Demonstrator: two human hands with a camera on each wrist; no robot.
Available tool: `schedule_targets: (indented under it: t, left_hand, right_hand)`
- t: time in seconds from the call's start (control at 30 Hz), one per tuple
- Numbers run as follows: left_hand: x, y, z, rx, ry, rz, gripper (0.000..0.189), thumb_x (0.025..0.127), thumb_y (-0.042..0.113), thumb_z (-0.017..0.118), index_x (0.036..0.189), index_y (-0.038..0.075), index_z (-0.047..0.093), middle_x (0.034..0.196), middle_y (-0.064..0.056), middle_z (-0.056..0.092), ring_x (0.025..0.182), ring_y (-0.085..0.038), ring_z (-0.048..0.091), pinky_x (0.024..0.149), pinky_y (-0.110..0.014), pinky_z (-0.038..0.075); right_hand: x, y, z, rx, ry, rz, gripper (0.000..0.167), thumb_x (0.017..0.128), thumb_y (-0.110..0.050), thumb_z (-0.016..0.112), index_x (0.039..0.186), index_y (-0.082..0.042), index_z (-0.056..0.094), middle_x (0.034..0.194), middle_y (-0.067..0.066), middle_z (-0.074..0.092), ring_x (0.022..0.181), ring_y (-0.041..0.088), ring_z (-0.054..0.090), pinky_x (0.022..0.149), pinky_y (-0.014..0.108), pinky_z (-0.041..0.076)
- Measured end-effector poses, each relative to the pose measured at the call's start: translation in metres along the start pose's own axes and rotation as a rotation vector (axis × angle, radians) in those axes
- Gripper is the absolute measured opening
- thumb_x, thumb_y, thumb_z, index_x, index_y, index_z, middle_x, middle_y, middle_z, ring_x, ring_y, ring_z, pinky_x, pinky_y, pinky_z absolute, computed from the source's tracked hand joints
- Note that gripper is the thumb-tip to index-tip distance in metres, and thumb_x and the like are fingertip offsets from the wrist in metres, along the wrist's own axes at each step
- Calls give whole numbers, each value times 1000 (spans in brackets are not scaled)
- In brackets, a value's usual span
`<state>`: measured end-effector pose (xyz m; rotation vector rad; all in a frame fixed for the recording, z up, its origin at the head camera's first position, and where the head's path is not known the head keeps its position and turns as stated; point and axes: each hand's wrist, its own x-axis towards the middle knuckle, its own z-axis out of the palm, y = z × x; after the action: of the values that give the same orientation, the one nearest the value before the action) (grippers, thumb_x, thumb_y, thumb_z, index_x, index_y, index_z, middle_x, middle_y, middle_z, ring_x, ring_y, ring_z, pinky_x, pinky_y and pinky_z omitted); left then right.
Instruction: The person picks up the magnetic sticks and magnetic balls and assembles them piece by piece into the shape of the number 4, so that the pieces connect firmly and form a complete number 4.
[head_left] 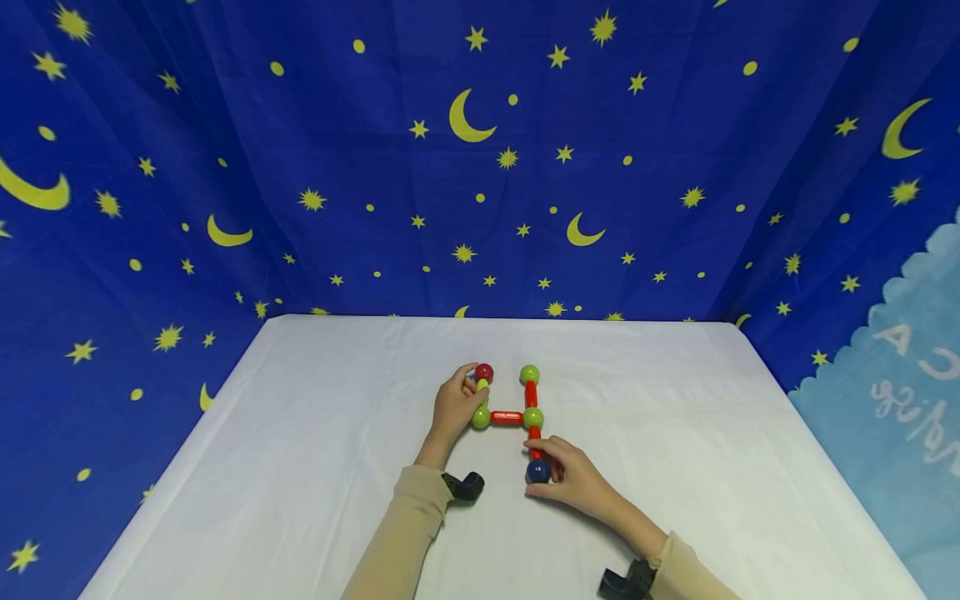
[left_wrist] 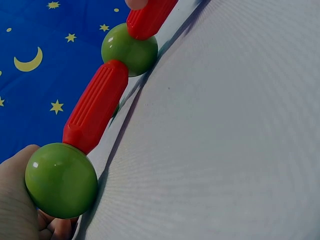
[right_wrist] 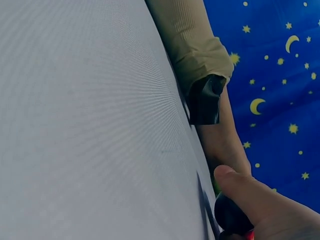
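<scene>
In the head view, balls and ribbed rods are joined into one frame lying on the white table (head_left: pixel 360 500). My left hand (head_left: pixel 453 407) grips its left side, a yellow-green rod (head_left: pixel 483 387) between a red ball (head_left: pixel 484 372) and a green ball (head_left: pixel 481 417). A red rod (head_left: pixel 507 417) links that ball to the middle green ball (head_left: pixel 533 417). From there another red rod runs back to the far green ball (head_left: pixel 529 374). A third runs forward to a dark blue ball (head_left: pixel 537 472), which my right hand (head_left: pixel 576 472) holds between thumb and fingers, one fingertip over the rod.
A blue cloth (head_left: pixel 390 167) with yellow stars and moons hangs behind and beside the table. Lighter blue cloth (head_left: pixel 892 417) with white lettering shows at the right. Black wrist mounts (head_left: pixel 467 487) sit by both beige sleeves (head_left: pixel 408 521).
</scene>
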<state>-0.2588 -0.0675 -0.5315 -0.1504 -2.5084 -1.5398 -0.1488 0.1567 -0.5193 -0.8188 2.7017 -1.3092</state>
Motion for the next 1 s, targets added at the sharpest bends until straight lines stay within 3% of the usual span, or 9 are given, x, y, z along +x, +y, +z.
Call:
schedule_targets:
  t: [0.27, 0.53, 0.7, 0.83, 1.0]
  left_hand:
    - [0, 2, 2, 0, -12, -5, 47, 81, 15, 70, 126, 9, 59, 78, -5, 59, 64, -7, 48, 60, -19, 40]
    - [0, 1, 1, -1, -17, -3, 47, 82, 15, 70, 127, 7, 58, 78, -5, 59, 64, -7, 48, 60, -19, 41]
    - [0, 1, -3, -25, -28, -26, 45, 84, 19, 69, 126, 7, 59, 79, -5, 59, 66, -7, 49, 61, -18, 41]
    - [-1, 2, -7, -31, -14, -40, 41, 87, 20, 66, 124, 3, 60, 81, -7, 61, 68, -8, 50, 63, -19, 43]
    - [-2, 6, -14, 140, 38, 7, 41, 88, 25, 64, 122, 2, 61, 90, -11, 64, 78, -19, 58, 74, -33, 48]
  right_hand:
    - [-1, -2, -4, -42, -17, 38, 58, 73, -32, 81, 123, -13, 60, 89, -6, 53, 69, -1, 41, 59, 16, 39]
    - [1, -1, -7, -9, -33, 8, 58, 81, -35, 74, 128, -7, 56, 95, -1, 57, 69, 0, 44, 58, 18, 41]
    - [7, 2, -13, 12, 60, -41, 41, 87, -20, 68, 122, -1, 59, 84, 1, 57, 67, -1, 45, 57, 19, 43]
    - [17, -1, -24, -76, 170, 15, 31, 87, -19, 67, 113, -2, 65, 84, 0, 60, 69, 2, 49, 59, 20, 44]
    - [39, -5, -42, -261, 298, 134, 32, 88, -23, 67, 112, -2, 66, 97, 10, 65, 87, 20, 59, 77, 36, 49]
